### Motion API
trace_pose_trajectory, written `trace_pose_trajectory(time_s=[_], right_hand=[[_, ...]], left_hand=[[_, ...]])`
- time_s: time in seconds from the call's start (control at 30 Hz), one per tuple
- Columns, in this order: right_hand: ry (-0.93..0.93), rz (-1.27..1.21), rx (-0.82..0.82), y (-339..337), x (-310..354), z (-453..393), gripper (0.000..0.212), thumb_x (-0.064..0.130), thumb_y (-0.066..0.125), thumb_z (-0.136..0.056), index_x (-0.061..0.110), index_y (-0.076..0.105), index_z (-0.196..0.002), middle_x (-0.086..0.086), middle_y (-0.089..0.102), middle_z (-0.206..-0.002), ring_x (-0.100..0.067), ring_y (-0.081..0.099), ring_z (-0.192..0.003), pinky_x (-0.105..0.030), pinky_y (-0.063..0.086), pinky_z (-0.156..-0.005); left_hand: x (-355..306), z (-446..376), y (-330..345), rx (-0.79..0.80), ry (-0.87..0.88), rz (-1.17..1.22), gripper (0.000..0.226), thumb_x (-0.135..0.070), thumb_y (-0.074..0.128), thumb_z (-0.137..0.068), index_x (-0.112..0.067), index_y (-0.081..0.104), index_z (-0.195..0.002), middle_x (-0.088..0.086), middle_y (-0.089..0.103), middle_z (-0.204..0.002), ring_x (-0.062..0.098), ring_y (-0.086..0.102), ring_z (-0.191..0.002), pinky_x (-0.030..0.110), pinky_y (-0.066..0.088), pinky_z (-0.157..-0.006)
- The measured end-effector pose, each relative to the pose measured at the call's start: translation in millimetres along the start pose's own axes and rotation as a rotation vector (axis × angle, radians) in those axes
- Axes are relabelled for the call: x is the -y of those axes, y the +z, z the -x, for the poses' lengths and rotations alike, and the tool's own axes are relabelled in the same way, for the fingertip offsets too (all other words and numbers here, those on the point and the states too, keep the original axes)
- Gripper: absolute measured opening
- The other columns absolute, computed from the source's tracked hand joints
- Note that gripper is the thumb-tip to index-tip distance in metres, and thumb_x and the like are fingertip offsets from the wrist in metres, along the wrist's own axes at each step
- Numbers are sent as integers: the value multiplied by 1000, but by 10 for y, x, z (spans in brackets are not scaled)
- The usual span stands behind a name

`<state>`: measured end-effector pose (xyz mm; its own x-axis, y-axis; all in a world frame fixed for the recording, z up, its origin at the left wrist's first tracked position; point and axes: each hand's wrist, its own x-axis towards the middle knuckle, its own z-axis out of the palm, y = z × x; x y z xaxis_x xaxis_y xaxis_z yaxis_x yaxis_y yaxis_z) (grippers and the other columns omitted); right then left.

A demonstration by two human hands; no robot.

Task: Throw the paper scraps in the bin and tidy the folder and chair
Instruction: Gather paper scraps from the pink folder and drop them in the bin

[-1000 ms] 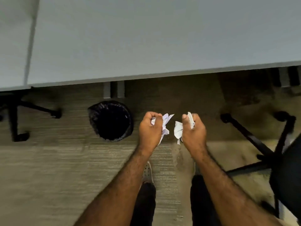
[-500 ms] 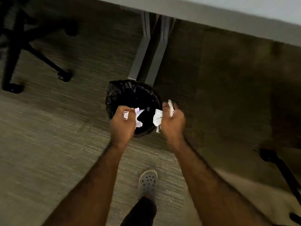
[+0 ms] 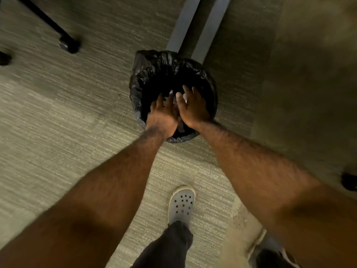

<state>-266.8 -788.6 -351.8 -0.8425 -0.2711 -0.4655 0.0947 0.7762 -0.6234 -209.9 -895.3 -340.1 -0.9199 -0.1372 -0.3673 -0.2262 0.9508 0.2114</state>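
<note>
A round bin (image 3: pixel 148 74) lined with a black bag stands on the carpet under the desk. My left hand (image 3: pixel 163 117) and my right hand (image 3: pixel 193 107) are both over its mouth, palms down, fingers spread and pointing into it. Pale bits of paper scraps (image 3: pixel 180 125) show between and under the hands, inside the bin. Most of the paper is hidden by the hands. Neither hand grips anything that I can see. The folder is out of view.
Two grey desk legs (image 3: pixel 195 26) rise right behind the bin. A black chair base with castors (image 3: pixel 68 43) sits at the upper left, another castor (image 3: pixel 349 180) at the right edge. My grey clog (image 3: pixel 181 205) is on the carpet below the bin.
I have stepped closer and both hands moved forward over the bin's mouth. The fists that held crumpled paper have spread their fingers, and the scraps have left them.
</note>
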Motion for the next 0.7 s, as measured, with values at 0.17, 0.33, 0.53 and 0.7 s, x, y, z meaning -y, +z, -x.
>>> trace_pose_trajectory(time_s=[0.17, 0.33, 0.53, 0.7], right_hand=[[-63, 167, 77, -90, -1, 231, 63, 63, 17, -96, 33, 22, -151, 1, 8, -163, -26, 6, -148, -48, 13, -118], [-150, 218, 54, -405, 218, 690, 61, 58, 20, -98, 25, 27, -150, -8, 16, -161, -30, 13, -147, -48, 17, -117], [-160, 237, 7, -968, 575, 1499, 62, 58, 19, -98, 22, 31, -148, -8, 26, -157, -29, 24, -142, -47, 26, -114], [-123, 168, -54, -1492, 869, 2220, 59, 54, 24, -99, 21, 34, -147, -9, 24, -158, -28, 19, -145, -45, 18, -117]], left_hand=[[48, 204, -57, 1, -31, -42, 55, -33, 22, -102, -10, 25, -151, 13, 21, -160, 31, 16, -147, 48, 23, -117], [-100, 568, -446, -51, -64, 30, 53, -35, 22, -103, -11, 28, -150, 12, 23, -159, 31, 18, -147, 48, 21, -117], [-334, 1181, -1145, -36, -42, 19, 55, -37, 19, -103, -13, 21, -153, 10, 16, -162, 28, 11, -149, 46, 13, -119], [-756, 1760, -1843, -21, 5, 27, 53, -36, 23, -104, -15, 24, -152, 8, 17, -162, 25, 11, -149, 44, 12, -120]])
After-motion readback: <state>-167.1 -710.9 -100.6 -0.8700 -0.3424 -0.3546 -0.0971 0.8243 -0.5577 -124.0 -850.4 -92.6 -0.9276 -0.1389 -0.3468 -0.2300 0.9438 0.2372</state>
